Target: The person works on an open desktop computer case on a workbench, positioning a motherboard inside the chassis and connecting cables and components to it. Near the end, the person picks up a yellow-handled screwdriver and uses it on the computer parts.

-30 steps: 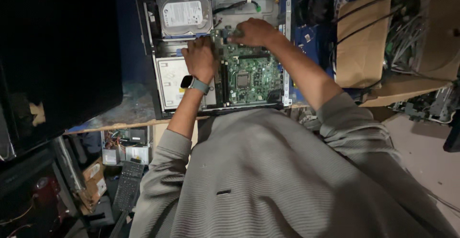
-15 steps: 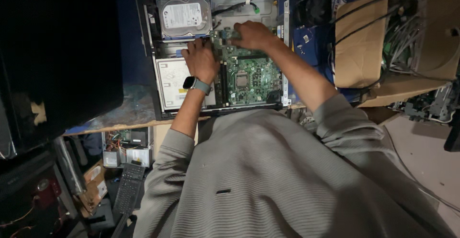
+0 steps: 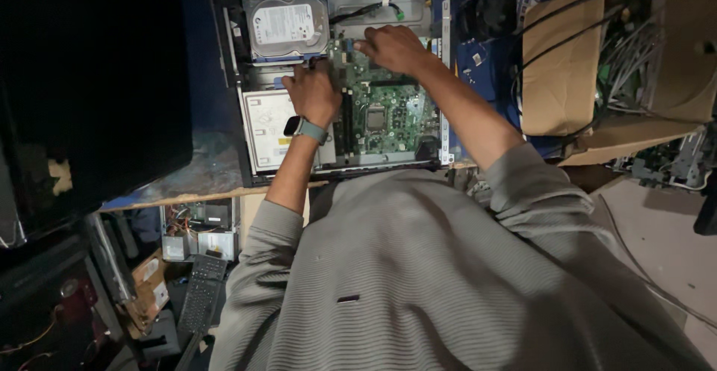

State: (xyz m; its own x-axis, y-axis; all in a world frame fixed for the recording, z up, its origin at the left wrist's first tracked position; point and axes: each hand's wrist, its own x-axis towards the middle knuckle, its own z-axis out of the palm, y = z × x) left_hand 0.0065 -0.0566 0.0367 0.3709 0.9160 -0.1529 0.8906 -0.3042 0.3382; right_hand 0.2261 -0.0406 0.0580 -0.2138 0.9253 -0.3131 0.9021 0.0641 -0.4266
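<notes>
On the worn blue workbench, in the head view, an open grey metal desktop computer case lies flat with its side cover already off, so the inside is all visible. The green motherboard sits fixed in the right half of the case, and the silver hard disk drive is mounted at the far left corner. A white flat optical drive fills the near left part. The left hand, with a smartwatch on the wrist, rests fingers together on the left edge of the motherboard, pressing down. The right hand is curled over the far edge of the board; if it pinches something I cannot tell, the fingers hide it. I judge the work inside is in progress, nothing taken out yet. Brown cardboard boxes with cables stand to the right.
</notes>
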